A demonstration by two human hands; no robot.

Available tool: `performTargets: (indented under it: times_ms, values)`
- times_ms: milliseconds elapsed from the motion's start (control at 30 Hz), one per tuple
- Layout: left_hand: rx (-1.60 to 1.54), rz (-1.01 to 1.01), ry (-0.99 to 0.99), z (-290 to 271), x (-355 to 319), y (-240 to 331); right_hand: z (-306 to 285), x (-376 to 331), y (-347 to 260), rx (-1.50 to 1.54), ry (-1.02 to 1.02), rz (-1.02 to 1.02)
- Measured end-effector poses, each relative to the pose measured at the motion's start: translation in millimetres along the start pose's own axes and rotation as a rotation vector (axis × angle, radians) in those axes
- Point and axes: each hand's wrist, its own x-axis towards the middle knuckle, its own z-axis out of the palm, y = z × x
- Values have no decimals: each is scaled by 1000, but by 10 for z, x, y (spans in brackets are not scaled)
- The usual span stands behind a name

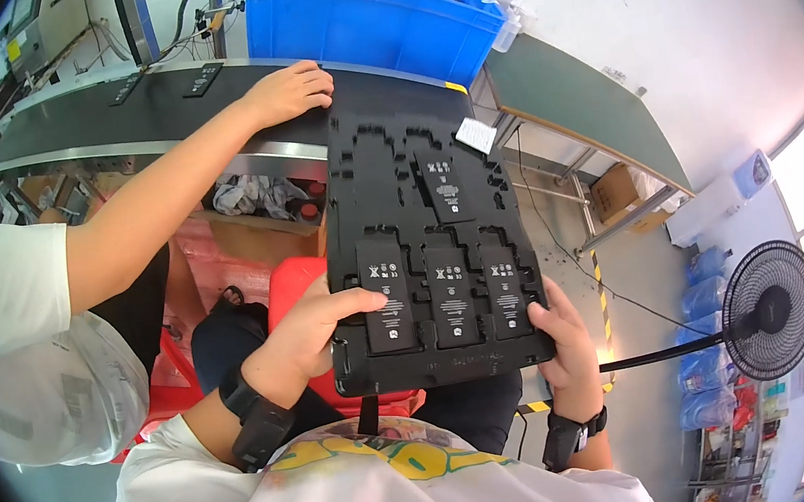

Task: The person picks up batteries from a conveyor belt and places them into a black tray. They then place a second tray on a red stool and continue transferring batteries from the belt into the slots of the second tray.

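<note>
I hold a black moulded plastic tray in front of me, its far end over the edge of a conveyor belt. My left hand grips the near left edge, with the thumb reaching over a flat black battery. On the opposite side, my right hand clasps the near right edge, its thumb beside another battery. A third battery sits between those two. Farther up lies one more battery, slightly tilted in its pocket. A white paper slip is at the tray's far right edge.
A co-worker's hand reaches from the left to the tray's far left corner. Two small black pieces lie on the conveyor belt. Behind it stands a blue bin. A green-topped table and a fan are at the right.
</note>
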Motion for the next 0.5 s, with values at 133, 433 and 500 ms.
performTargets:
  times_ms: [133, 433, 500]
  values:
    - [-1, -10, 41, 136, 16, -213, -107, -155, -31, 116, 17, -67]
    - [8, -129, 106, 157, -5, -331, -46, -356, 87, 55, 170, -217]
    - [10, -114, 88, 135, -22, -409, -123, -389, 57, 58, 160, -201]
